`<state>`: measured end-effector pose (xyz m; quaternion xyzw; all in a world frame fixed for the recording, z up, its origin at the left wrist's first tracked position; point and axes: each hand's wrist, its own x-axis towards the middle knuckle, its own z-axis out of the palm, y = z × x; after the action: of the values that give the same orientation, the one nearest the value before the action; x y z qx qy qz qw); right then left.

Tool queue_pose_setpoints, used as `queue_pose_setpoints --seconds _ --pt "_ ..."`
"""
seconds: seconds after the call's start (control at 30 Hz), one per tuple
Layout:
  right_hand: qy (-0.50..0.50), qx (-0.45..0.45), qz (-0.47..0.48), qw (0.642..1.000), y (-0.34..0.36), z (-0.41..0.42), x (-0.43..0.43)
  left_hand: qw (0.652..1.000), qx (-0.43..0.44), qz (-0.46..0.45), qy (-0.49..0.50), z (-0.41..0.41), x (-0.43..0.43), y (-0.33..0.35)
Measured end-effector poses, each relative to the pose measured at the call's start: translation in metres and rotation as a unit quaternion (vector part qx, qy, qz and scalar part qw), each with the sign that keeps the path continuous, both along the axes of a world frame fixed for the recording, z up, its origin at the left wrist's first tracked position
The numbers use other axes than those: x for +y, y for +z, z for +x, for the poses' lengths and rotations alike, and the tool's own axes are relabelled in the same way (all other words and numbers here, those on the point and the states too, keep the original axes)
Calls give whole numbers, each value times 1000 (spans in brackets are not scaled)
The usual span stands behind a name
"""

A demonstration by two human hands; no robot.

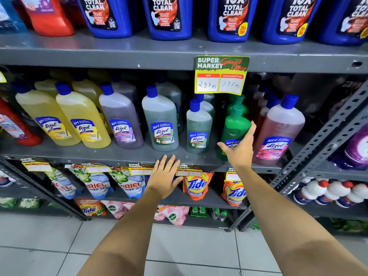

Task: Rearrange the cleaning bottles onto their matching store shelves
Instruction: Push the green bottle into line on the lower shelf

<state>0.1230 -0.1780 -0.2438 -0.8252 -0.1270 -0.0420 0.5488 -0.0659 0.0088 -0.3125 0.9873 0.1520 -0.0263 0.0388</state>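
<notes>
A row of Lizol bottles stands on the middle grey shelf [119, 154]: two yellow ones [79, 116], a purple one [121, 120], a large grey-green one [160, 120], a small grey-green one [198, 126], a bright green bottle [235, 124] and a pink one [278, 128]. My right hand [240, 150] is spread against the lower front of the bright green bottle, fingers apart, not closed round it. My left hand [166, 178] lies flat with fingers apart over the shelf's front edge, below the large grey-green bottle, holding nothing.
Blue toilet-cleaner bottles [169, 16] line the top shelf, with a red bottle [47, 16] at its left. A yellow price card [222, 75] hangs over the green bottles. Ariel pouches [99, 186] and Tide pouches [196, 185] fill the shelf below. A second rack [318, 140] adjoins at right.
</notes>
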Motion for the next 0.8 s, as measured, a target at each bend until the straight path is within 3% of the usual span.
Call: queue_pose_setpoints --seconds 0.8 --pt "37 -23 -13 999 1 10 -3 998 18 -40 34 5 -8 8"
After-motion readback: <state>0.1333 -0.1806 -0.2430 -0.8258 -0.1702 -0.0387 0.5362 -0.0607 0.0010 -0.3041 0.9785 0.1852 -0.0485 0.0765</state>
